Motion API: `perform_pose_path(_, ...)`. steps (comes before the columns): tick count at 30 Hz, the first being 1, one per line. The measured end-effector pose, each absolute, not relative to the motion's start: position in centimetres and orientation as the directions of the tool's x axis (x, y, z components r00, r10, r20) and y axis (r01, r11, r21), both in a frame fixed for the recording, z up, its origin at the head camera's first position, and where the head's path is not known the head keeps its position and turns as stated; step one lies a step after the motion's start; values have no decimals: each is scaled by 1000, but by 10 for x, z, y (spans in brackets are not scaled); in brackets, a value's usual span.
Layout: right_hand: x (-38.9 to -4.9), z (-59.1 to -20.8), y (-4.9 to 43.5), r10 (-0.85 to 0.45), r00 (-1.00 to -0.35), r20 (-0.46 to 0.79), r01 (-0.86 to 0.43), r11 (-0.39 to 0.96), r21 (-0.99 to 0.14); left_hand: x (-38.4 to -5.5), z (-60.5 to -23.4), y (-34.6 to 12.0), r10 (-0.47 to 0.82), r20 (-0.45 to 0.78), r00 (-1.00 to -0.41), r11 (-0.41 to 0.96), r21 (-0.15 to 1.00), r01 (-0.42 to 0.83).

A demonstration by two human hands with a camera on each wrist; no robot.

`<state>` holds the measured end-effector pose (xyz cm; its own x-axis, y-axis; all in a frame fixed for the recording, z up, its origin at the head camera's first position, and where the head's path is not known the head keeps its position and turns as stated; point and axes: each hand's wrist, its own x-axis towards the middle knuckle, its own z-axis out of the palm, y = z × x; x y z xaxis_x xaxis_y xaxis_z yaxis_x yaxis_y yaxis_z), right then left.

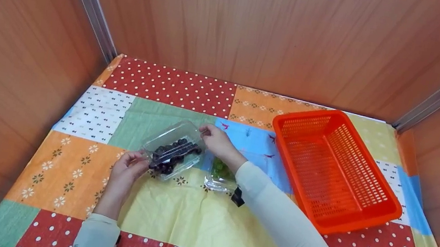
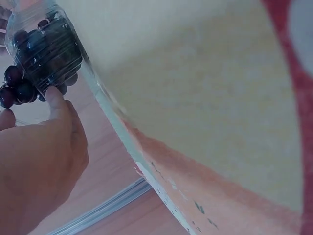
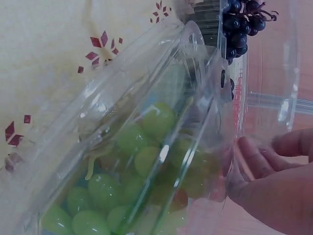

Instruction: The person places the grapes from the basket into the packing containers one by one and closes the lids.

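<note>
A clear plastic clamshell box (image 1: pixel 185 168) of dark grapes (image 1: pixel 172 154) lies left of the middle of the cloth. Its transparent lid (image 1: pixel 157 138) is raised and tilted over the grapes. My left hand (image 1: pixel 126 169) pinches the box's near left corner with thumb and fingers; dark grapes (image 2: pixel 22 88) bulge close to the fingertips in the left wrist view. At the far right edge, my right hand (image 1: pixel 219 143) pinches the clear plastic between thumb and fingers. Below the right forearm sits a second clear box (image 1: pixel 215 184) with green grapes (image 3: pixel 132 166), partly hidden.
An orange-red perforated plastic basket (image 1: pixel 320 172) stands on the right side. A patchwork cloth (image 1: pixel 189 222) covers the table, with wood-grain panels (image 1: pixel 216 24) around the back and sides. A black strap piece (image 1: pixel 238 197) hangs at the right wrist.
</note>
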<state>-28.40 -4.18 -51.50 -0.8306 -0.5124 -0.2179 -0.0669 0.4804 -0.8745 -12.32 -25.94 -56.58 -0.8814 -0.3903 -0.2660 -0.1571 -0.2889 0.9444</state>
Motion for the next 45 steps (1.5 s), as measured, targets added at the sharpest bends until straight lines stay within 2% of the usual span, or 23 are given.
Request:
perform_pose_path(4, -284, -514, -43, -521, -827, -212, -115, 525, -843, -121, -569, -259, -378, -228, -897, -228, 962, -149)
perform_pose_path(9, -284, -512, -41, -532, -807, -256, -101, 552, -828, -122, -574, -257, -369, -183, -911, -161, 978, -132)
perform_pose_path(14, -284, -513, -37, -537, -792, -292, -91, 576, -812, -127, -577, -249, -419, -149, -896, -89, 988, -123)
perform_pose_path(21, -283, -518, -36, -568, -778, -269, -182, 614, -768, -129, -580, -242, -430, -243, -870, -135, 970, -204)
perform_pose_path(26, -285, -521, -37, -582, -772, -257, -221, 624, -750, -127, -580, -246, -446, -259, -856, -195, 962, -190)
perform_pose_path(45, -288, -524, -38, -568, -778, -267, -220, 645, -732, -123, -576, -254, -393, -281, -875, -237, 951, -199)
